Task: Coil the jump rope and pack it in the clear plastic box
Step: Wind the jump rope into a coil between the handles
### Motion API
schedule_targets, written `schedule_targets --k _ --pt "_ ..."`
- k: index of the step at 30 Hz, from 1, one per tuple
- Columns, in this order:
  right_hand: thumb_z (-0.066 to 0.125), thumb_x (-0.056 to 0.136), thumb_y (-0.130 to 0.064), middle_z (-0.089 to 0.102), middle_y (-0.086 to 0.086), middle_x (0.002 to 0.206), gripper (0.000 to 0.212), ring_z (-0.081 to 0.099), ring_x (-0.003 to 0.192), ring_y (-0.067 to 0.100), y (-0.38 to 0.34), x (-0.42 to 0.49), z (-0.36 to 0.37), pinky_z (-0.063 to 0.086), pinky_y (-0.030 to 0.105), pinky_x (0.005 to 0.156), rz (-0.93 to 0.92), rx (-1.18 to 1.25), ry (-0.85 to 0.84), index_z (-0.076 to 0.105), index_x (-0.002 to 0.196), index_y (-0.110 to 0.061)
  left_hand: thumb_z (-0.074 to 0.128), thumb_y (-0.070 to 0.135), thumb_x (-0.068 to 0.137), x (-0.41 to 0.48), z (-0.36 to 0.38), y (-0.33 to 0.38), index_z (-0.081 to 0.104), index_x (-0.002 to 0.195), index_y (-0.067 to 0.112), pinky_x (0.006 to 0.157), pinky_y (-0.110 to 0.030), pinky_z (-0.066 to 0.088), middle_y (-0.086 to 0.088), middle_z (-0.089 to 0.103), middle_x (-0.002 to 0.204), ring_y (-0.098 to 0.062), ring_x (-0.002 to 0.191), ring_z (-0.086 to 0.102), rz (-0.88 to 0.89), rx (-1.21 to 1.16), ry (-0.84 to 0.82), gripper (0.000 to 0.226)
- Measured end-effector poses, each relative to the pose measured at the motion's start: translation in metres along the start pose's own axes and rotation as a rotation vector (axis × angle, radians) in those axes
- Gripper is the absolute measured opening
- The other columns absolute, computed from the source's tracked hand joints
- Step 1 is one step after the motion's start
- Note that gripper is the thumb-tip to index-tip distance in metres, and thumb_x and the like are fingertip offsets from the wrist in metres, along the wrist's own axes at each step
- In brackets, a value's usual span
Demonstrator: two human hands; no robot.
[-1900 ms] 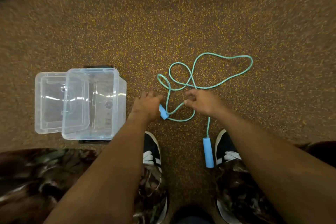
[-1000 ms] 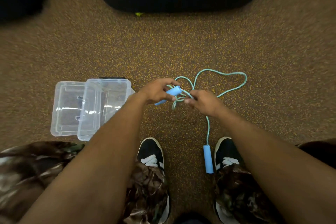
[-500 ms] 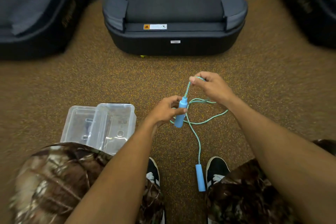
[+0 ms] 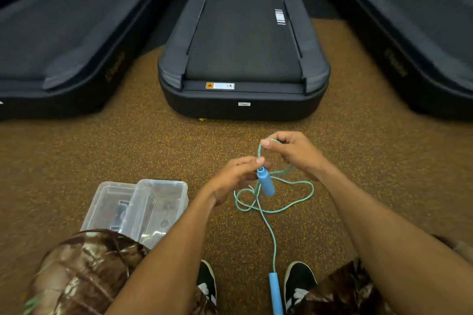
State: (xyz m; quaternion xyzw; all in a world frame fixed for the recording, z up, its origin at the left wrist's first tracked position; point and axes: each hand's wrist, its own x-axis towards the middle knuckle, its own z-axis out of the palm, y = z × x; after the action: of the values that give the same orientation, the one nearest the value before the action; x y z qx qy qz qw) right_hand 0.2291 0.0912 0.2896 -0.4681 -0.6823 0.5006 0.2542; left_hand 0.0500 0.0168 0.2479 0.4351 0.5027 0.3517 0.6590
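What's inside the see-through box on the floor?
No rope yet. Through the clear plastic box only faint dark shapes show, too unclear to name. Its near corner hides behind the person's knee. The rope is outside it.

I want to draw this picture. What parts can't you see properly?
All in the head view:
- Second blue handle: its lower end is cut off by the bottom edge.
- Clear plastic box: its near corner is hidden behind the camouflage-clad knee.
- Rope: the part pinched in the right hand is covered by fingers.
- Treadmill label: its print is too small to read.
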Motion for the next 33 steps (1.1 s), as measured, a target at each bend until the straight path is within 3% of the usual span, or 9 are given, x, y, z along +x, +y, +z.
schedule_targets --k 5,8,10,12,15,18,21,27,33 --pt "0.069 0.092 -0.020 0.058 -0.021 0.052 0.016 0.049 0.048 -0.007 -0.028 0.010 -0.017 0.037 0.008 0.052 -0.071 0.069 0.091 0.072 0.093 -0.004 0.058 0.032 0.092 0.004 0.008 0.032 0.066 0.079 0.007 0.102 -0.041 0.048 -0.017 0.074 0.107 -0.027 0.107 0.068 0.161 -0.259 0.009 0.029" --pt "0.069 0.092 -0.022 0.055 -0.018 0.050 0.010 0.044 0.045 -0.004 -0.038 0.012 -0.026 0.033 0.012 0.050 -0.091 0.119 0.139 0.070 0.087 -0.014 0.052 0.026 0.097 0.001 0.011 0.051 0.062 0.083 0.006 0.079 -0.034 0.057 -0.012 0.074 0.083 -0.022 0.075 0.071 0.176 -0.342 -0.016 0.027" --pt "0.067 0.093 -0.022 0.052 -0.016 0.049 0.010 0.039 0.046 -0.002 -0.043 0.014 -0.031 0.031 0.017 0.050 -0.106 0.140 0.164 0.069 0.083 -0.018 0.057 0.033 0.093 -0.004 0.012 0.064 0.065 0.088 0.008 0.060 -0.029 0.050 -0.004 0.062 0.065 -0.015 0.057 0.058 0.183 -0.345 -0.033 0.026" --pt "0.064 0.095 -0.019 0.053 -0.017 0.049 0.013 0.042 0.046 -0.003 -0.052 0.012 -0.035 0.033 0.014 0.050 -0.121 0.139 0.176 0.066 0.082 -0.016 0.057 0.035 0.092 -0.010 0.013 0.076 0.070 0.103 0.011 0.054 -0.027 0.040 0.000 0.049 0.060 -0.012 0.052 0.046 0.170 -0.342 -0.079 0.030" --pt "0.059 0.098 -0.015 0.055 -0.018 0.051 0.016 0.046 0.047 -0.006 -0.068 0.009 -0.041 0.036 0.009 0.050 -0.150 0.170 0.195 0.063 0.083 -0.011 0.050 0.031 0.099 -0.019 0.011 0.102 0.067 0.125 0.013 0.056 -0.028 0.044 0.000 0.043 0.059 -0.012 0.052 0.044 0.147 -0.327 -0.206 0.036" --pt "0.058 0.099 -0.023 0.052 -0.014 0.055 0.020 0.040 0.049 -0.001 -0.084 0.009 -0.046 0.031 0.016 0.050 -0.198 0.157 0.210 0.065 0.082 -0.015 0.045 0.025 0.102 -0.029 0.009 0.134 0.065 0.128 0.008 0.065 -0.033 0.054 -0.003 0.059 0.066 -0.016 0.063 0.058 0.173 -0.342 -0.254 0.037" --pt "0.058 0.099 -0.030 0.042 0.001 0.060 0.022 0.034 0.051 0.009 -0.094 0.015 -0.045 0.027 0.030 0.049 -0.184 0.158 0.238 0.064 0.083 -0.017 0.040 0.022 0.103 -0.033 0.007 0.157 0.064 0.124 0.009 0.081 -0.038 0.058 -0.006 0.075 0.092 -0.019 0.086 0.072 0.215 -0.301 -0.192 0.035" --pt "0.051 0.103 -0.025 0.047 0.006 0.066 0.023 0.040 0.050 0.007 -0.113 0.010 -0.043 0.034 0.025 0.050 -0.211 0.157 0.214 0.063 0.085 -0.019 0.038 0.027 0.105 -0.045 0.004 0.182 0.054 0.139 0.007 0.091 -0.040 0.054 -0.011 0.066 0.132 -0.018 0.101 0.070 0.278 -0.318 -0.140 0.042" --pt "0.051 0.103 -0.031 0.059 0.000 0.072 0.020 0.052 0.060 0.011 -0.116 -0.010 -0.045 0.045 0.026 0.058 -0.180 0.129 0.146 0.067 0.097 -0.022 0.043 0.024 0.105 -0.057 0.012 0.196 0.049 0.142 0.007 0.083 -0.036 0.059 -0.011 0.071 0.119 -0.022 0.102 0.071 0.342 -0.437 -0.140 0.042"
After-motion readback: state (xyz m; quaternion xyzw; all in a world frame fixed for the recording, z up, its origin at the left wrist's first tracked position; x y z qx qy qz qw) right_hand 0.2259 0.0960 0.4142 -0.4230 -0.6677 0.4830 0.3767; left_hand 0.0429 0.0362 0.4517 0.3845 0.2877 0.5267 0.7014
